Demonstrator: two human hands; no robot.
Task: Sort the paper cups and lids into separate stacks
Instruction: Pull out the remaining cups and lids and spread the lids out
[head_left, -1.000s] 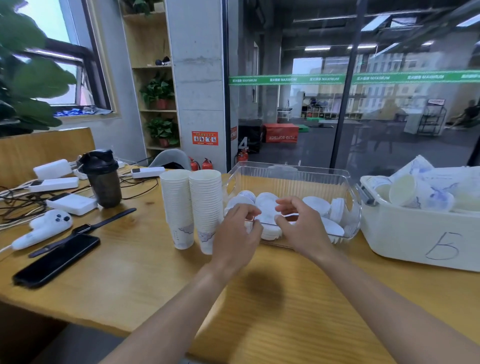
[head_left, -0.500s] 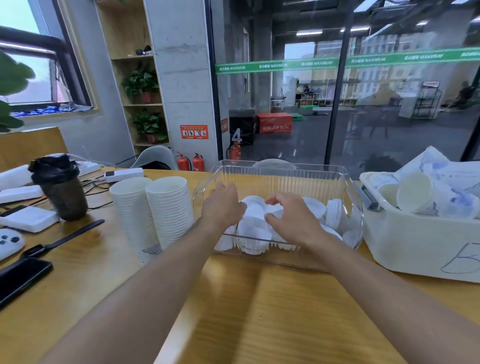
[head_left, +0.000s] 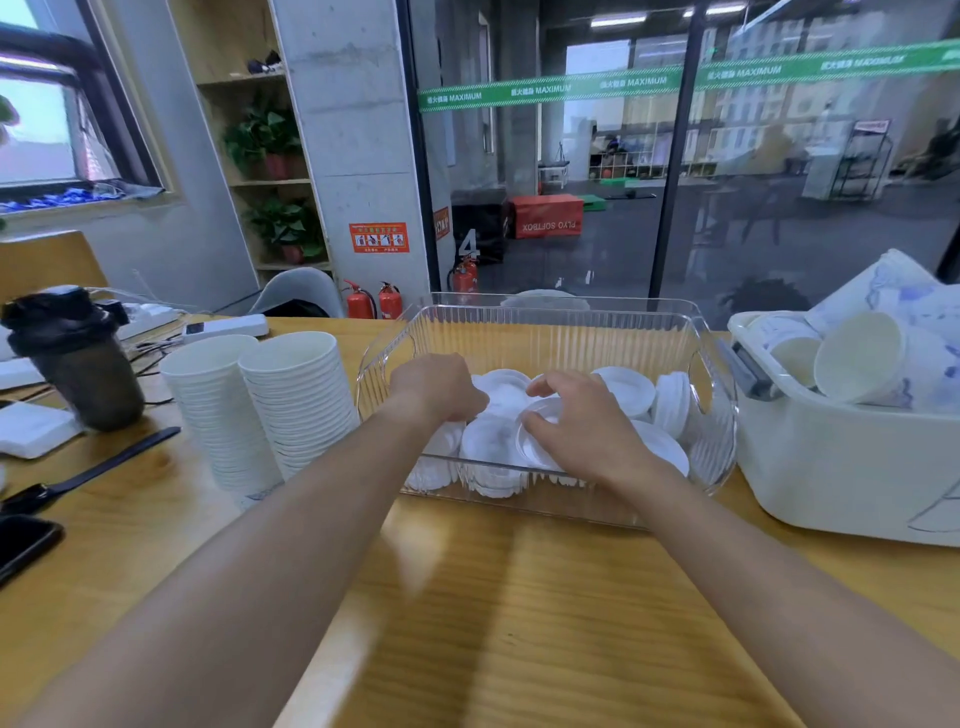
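- A wooden table (head_left: 519, 623) runs across the near view; behind it stand a concrete pillar (head_left: 353, 130) and glass walls.
- A clear bin (head_left: 550, 332) sits mid-table, holding loose white lids (head_left: 626, 389).
- Both hands are inside the bin: the right hand (head_left: 582, 421) pinches a lid (head_left: 540, 431) between thumb and fingers; the left hand (head_left: 436, 387) curls over the lids, its grip hidden.
- Two cup stacks (head_left: 260, 405) stand just left of the bin.
- A white tub (head_left: 841, 467) of jumbled cups (head_left: 857, 358) sits right of the bin, close to its right edge.
- A dark shaker bottle (head_left: 72, 358) and a phone (head_left: 21, 545) lie far left.
- The near table stretch below the forearms is bare wood.
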